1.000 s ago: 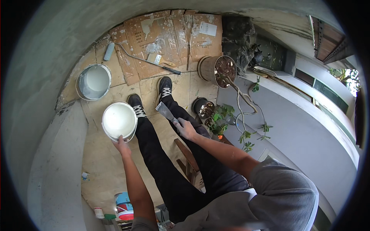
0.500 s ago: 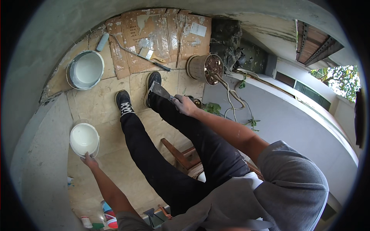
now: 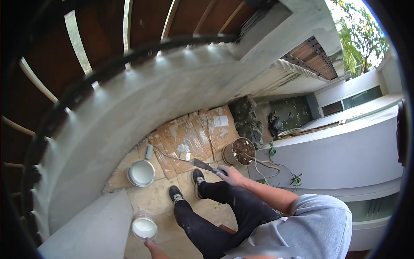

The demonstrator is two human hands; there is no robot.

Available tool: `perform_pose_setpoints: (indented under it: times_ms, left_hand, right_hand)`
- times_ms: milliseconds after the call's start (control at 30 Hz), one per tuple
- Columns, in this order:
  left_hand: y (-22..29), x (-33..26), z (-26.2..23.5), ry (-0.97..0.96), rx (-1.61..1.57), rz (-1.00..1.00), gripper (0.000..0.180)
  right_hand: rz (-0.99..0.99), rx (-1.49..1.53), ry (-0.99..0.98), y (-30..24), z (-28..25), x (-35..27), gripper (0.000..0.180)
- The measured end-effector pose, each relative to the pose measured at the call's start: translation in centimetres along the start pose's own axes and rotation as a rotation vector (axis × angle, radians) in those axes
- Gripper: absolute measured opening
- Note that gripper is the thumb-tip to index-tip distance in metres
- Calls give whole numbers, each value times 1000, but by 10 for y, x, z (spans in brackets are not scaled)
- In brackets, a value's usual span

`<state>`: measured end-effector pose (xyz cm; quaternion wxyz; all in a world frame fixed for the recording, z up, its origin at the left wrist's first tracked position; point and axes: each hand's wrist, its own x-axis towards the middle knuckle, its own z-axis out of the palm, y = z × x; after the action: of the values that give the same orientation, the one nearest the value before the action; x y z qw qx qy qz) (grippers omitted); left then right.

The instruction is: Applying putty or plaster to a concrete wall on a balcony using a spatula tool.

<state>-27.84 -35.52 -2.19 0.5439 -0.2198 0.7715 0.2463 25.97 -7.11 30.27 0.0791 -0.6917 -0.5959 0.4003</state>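
My left hand point(image 3: 151, 243) grips the near edge of a small white bucket point(image 3: 140, 214) with white paint-like liquid in it. In my right hand point(image 3: 233, 175) is a putty knife point(image 3: 207, 166), held by its dark handle with the broad metal blade pointing left, above my legs. A larger bucket point(image 3: 130, 176), also with white contents, stands on the tiles beyond the small one. Farther back lie a paint roller point(image 3: 149, 152) with a long handle and a flat paintbrush point(image 3: 185, 156), the latter on cardboard.
Paint-spattered cardboard point(image 3: 198, 129) covers the floor along the curved grey wall point(image 3: 129, 99). A pot point(image 3: 229, 154) of soil with a trailing plant stands right of my shoes point(image 3: 176, 194). A low wall point(image 3: 336, 159) runs along the right; slatted dark railing point(image 3: 99, 39) rises above.
My view has tilted upward, bringing in the railing and more wall. The putty knife is raised and its blade turned more toward the left. My left hand stays on the small bucket.
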Motion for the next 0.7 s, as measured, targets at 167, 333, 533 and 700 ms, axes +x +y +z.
perform_pose_setpoints:
  times_ms: [167, 333, 533, 700]
  left_hand:
    - [39, -140, 107, -98, 412, 451, 4]
    - [104, -280, 203, -231, 461, 624, 9]
    - [119, -430, 308, -374, 380, 644, 30]
    - [58, -487, 356, -473, 195, 575, 40]
  right_hand:
    - [-29, -2, 128, -12, -158, -58, 29]
    - [-149, -29, 506, -34, -364, -55, 30]
    - [-504, -204, 816, -98, -562, 1, 34]
    - [-691, -281, 808, -102, -628, 52, 34]
